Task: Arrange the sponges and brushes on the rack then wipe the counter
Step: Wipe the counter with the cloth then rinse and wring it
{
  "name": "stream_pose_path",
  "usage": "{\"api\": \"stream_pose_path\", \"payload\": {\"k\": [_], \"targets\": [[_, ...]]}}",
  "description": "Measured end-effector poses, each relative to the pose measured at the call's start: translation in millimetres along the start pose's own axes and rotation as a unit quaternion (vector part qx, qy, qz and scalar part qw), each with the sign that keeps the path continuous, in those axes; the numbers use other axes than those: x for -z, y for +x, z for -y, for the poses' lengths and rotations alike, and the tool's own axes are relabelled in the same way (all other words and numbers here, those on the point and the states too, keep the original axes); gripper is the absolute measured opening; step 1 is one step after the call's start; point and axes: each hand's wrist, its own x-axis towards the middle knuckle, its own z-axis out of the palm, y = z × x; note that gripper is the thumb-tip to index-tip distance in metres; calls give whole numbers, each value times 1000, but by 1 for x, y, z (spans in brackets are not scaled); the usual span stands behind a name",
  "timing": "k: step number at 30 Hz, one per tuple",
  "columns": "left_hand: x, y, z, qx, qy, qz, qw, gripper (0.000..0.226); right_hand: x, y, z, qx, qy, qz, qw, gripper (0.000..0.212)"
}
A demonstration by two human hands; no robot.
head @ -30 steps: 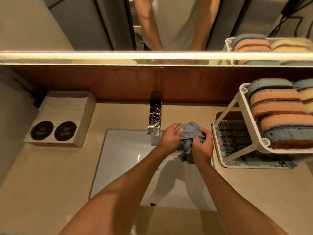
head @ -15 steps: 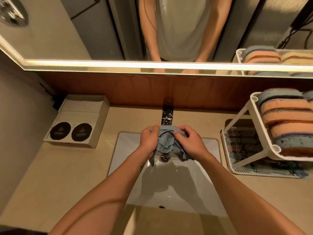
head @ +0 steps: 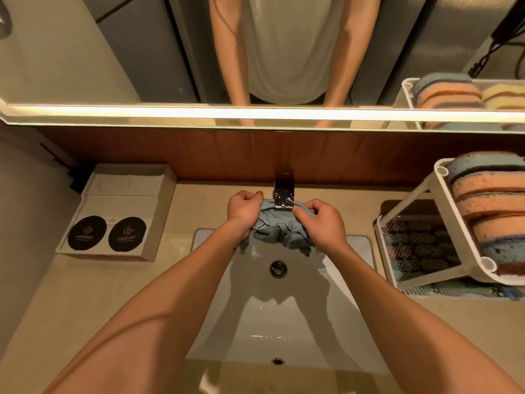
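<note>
A crumpled grey-blue cloth (head: 279,231) hangs over the back of the white sink (head: 284,322), just under the chrome tap (head: 283,196). My left hand (head: 244,211) grips its left end and my right hand (head: 322,223) pinches its right end. At the right stands a white two-tier rack (head: 437,223). Several orange and blue sponges (head: 494,211) fill its top tier. Brushes (head: 417,245) lie on the lower tier. The beige counter (head: 93,294) surrounds the sink.
A cardboard box (head: 119,211) with two black round labels sits at the back left of the counter. A lit mirror edge (head: 255,113) runs above a wooden backsplash (head: 199,155). A person's torso and arms show in the mirror.
Both hands have carried the cloth back toward the tap and spread slightly apart along it. The head camera has tilted, showing more of the sink and drain.
</note>
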Motion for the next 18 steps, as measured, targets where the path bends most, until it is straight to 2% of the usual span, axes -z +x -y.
{"api": "stream_pose_path", "payload": {"k": [10, 18], "targets": [[-18, 37, -10, -5, 33, 5, 999, 34, -5, 39, 12, 2, 18, -28, 999, 17], [-4, 12, 12, -13, 52, 53, 997, 28, -5, 8, 12, 12, 55, 14, 998, 7]]}}
